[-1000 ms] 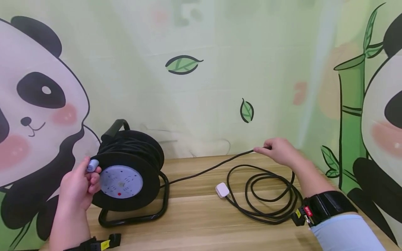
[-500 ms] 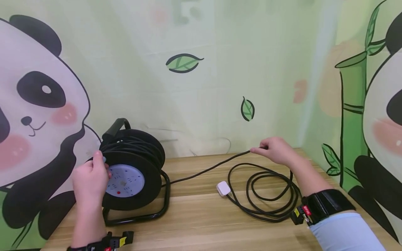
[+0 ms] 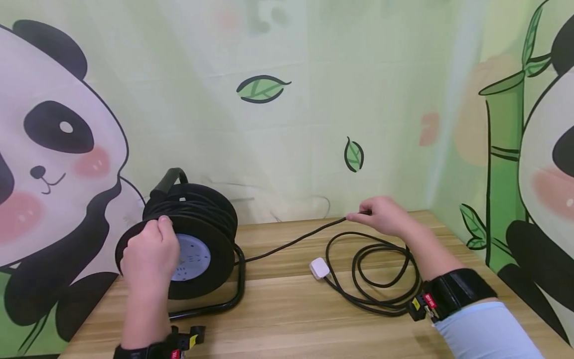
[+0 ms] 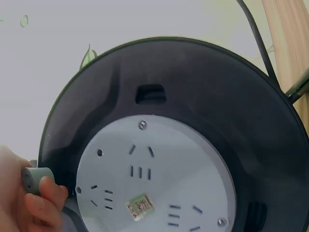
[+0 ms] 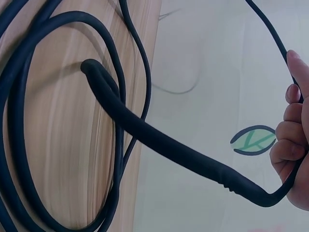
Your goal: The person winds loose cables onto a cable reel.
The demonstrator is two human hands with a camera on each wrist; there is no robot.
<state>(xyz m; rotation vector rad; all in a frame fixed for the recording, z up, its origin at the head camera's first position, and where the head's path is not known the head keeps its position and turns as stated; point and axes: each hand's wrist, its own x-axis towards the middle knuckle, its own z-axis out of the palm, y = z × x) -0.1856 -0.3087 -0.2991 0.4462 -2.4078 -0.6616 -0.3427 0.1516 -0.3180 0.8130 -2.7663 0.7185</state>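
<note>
A black cable reel (image 3: 219,271) stands on its tube frame at the left of the table. Its round pale socket panel (image 4: 164,164) is partly covered by my left hand (image 3: 150,254) in the head view. That hand's fingers curl round the light blue-grey crank knob (image 4: 42,178) near the reel's rim. From the reel a black cable (image 3: 293,243) runs to the right, lifted off the table. My right hand (image 3: 383,217) grips this cable, which passes through the curled fingers. Beyond the hand, the cable drops to loose coils (image 3: 381,309) on the table.
A white plug (image 3: 320,268) lies at the left of the coils, on the wooden table (image 3: 278,324). Behind hangs a pale green backdrop (image 3: 305,119) with printed pandas and leaves. The reel's carrying handle (image 3: 167,183) rises at its top.
My left hand has moved right along with the crank knob, in front of the reel, and the reel has turned. My right hand has shifted slightly left, still gripping the cable.
</note>
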